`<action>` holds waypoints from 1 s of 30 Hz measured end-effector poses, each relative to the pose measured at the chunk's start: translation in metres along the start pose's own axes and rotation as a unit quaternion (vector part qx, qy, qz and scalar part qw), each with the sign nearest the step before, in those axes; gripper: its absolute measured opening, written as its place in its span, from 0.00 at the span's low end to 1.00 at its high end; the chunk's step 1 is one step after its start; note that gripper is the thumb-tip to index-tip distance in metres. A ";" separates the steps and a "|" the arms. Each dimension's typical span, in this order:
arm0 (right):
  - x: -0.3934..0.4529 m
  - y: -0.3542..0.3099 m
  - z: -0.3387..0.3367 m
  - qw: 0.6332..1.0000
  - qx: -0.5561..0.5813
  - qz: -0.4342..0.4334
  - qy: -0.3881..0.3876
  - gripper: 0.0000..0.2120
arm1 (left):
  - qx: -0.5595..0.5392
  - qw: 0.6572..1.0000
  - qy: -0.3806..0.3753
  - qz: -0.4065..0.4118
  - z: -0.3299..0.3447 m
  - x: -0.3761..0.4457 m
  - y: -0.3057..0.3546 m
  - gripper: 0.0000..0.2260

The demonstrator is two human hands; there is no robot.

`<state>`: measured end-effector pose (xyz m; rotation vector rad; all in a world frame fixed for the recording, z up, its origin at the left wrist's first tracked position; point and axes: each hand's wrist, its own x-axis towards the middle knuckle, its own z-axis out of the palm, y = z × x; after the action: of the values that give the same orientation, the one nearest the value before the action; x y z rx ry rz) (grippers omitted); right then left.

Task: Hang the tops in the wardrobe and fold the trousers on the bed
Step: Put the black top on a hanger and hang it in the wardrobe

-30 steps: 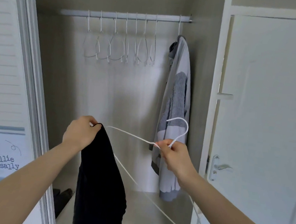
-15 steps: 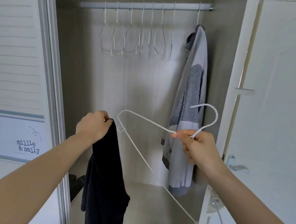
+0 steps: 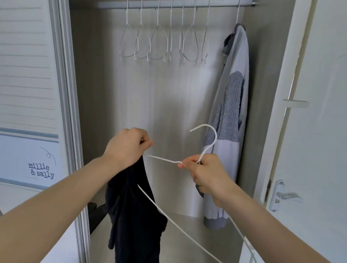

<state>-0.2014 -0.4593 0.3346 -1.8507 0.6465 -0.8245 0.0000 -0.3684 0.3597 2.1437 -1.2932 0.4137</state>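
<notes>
Dark top (image 3: 137, 224) fabric is gripped at its upper edge by the left hand (image 3: 127, 146), whose fingers are curled tight round the cloth, and the rest of the garment is left hanging straight down in front of the open wardrobe (image 3: 167, 100). A white wire hanger (image 3: 180, 222) is pinched at the neck, just below its hook, by the thumb and fingers of the right hand (image 3: 208, 174). One shoulder of the hanger is pointed toward the left hand and is met by the top's edge there; whether it is already inside the garment cannot be told. The hanger's long lower bar is seen crossing in front of the dark cloth and running down to the lower right. Inside the wardrobe, 7 empty hangers (image 3: 164, 42) are hung on the rail (image 3: 220, 4), and a grey and white sweater (image 3: 229, 120) is hung at the rail's right end. A door handle (image 3: 283, 195) is seen on the right door.
</notes>
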 end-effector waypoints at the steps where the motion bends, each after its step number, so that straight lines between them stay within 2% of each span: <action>1: 0.001 0.000 -0.002 1.000 -0.004 -0.005 0.005 0.11 | -0.024 0.999 -0.028 -0.013 -0.005 0.001 -0.004 0.08; 2: 0.001 0.000 -0.004 1.000 -0.005 -0.010 0.009 0.11 | -0.029 0.998 -0.056 -0.017 -0.010 0.001 -0.008 0.05; 5: 0.002 0.003 -0.008 1.000 0.005 -0.007 -0.001 0.12 | 0.064 0.994 -0.084 0.014 -0.016 0.006 -0.024 0.14; 10: -0.004 0.002 -0.006 0.999 0.002 0.015 -0.050 0.11 | 0.216 0.973 -0.056 0.058 -0.018 0.009 -0.036 0.07; 13: -0.004 0.000 -0.001 0.998 -0.006 0.015 -0.056 0.11 | 0.262 0.956 -0.009 0.135 -0.015 0.002 -0.030 0.03; 17: -0.003 0.001 0.012 0.995 -0.024 0.036 -0.088 0.10 | 0.209 0.939 0.079 0.263 -0.004 -0.011 -0.020 0.09; 20: -0.007 0.004 0.024 0.993 -0.025 0.050 -0.104 0.08 | 0.169 0.928 0.125 0.309 0.001 -0.019 -0.015 0.12; 22: -0.010 0.002 0.027 0.992 -0.032 0.040 -0.115 0.08 | 0.154 0.927 0.133 0.315 0.001 -0.022 -0.017 0.11; 25: -0.009 -0.007 0.015 0.995 -0.036 0.012 -0.095 0.09 | 0.137 0.943 0.133 0.273 -0.007 -0.018 -0.038 0.13; 27: -0.003 -0.014 -0.004 0.998 0.002 0.020 -0.066 0.08 | 0.141 0.949 0.135 0.248 -0.013 -0.016 -0.054 0.15; 30: 0.000 -0.021 -0.018 0.997 0.014 0.033 -0.065 0.09 | 0.123 0.947 0.144 0.260 -0.018 -0.020 -0.056 0.16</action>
<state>-0.2141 -0.4616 0.3593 -1.8308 0.6062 -0.6616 0.0407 -0.3237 0.3443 1.8092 -1.6894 1.1131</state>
